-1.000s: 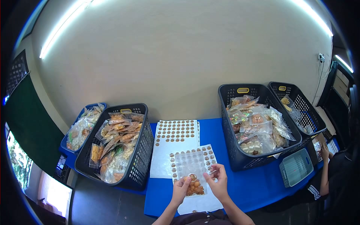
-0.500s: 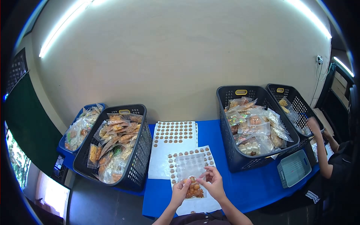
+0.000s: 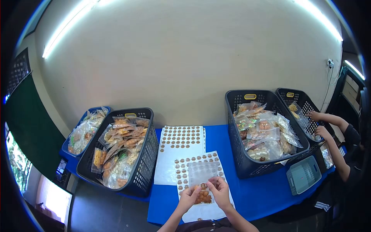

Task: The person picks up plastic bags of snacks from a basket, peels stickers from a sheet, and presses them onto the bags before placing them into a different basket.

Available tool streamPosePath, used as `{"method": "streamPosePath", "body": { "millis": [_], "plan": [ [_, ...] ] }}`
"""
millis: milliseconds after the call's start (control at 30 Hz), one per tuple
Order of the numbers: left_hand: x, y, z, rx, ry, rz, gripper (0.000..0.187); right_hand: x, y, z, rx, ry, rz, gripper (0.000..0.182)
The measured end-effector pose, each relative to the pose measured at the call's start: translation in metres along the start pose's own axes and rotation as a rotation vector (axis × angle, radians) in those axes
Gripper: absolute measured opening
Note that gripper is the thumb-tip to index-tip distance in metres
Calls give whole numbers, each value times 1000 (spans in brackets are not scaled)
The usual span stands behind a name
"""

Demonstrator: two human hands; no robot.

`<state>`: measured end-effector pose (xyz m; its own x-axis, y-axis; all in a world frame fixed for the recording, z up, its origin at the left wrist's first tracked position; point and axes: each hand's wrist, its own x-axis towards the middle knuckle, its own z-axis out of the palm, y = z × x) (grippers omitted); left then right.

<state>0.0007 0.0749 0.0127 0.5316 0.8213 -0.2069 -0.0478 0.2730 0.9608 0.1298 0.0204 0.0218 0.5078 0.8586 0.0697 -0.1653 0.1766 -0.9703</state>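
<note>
A clear zip bag of round brown snacks (image 3: 203, 198) lies over a sheet of round stickers (image 3: 182, 181) at the table's front. On the bag's middle sits a round sticker (image 3: 203, 186). My left hand (image 3: 188, 198) grips the bag's left side, its thumb by the sticker. From the right, my right hand (image 3: 220, 191) is closed on the bag, thumb and fingertips at the sticker's right edge. The bag's upper part is flat and see-through. My fingers partly cover its sides.
Behind lies another sticker sheet (image 3: 170, 164), partly used. Dark baskets of packed snack bags stand left (image 3: 150, 170) and right (image 3: 247, 168), with a blue basket (image 3: 66, 149) far left. At right, a co-worker's hands (image 3: 322, 132) reach into a further basket (image 3: 288, 94) beside a grey-green tray (image 3: 304, 176).
My right hand has moved slightly down, its fingers now closer together at the sticker. Both of the co-worker's hands now show at the far right basket.
</note>
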Motion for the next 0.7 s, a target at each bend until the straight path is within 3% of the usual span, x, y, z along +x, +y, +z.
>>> {"method": "streamPosePath", "body": {
  "millis": [100,200,400,500,600,700],
  "plan": [
    [2,9,4,70,-8,120,31,-5,-16,8,-76,-54,-51,28],
    [4,10,2,27,-72,115,33,-2,-6,3,-116,-81,-94,34],
    [14,-6,-5,42,-21,41,35,1,-6,-5,-12,-119,-24,30],
    [17,-6,-3,92,-16,69,36,3,-1,-4,-6,-73,-97,27],
    [19,0,1,177,-6,234,35,4,2,-4,79,-22,-32,35],
    [9,17,5,299,-45,213,34,-2,-15,4,-167,-56,-102,44]
  ]
}}
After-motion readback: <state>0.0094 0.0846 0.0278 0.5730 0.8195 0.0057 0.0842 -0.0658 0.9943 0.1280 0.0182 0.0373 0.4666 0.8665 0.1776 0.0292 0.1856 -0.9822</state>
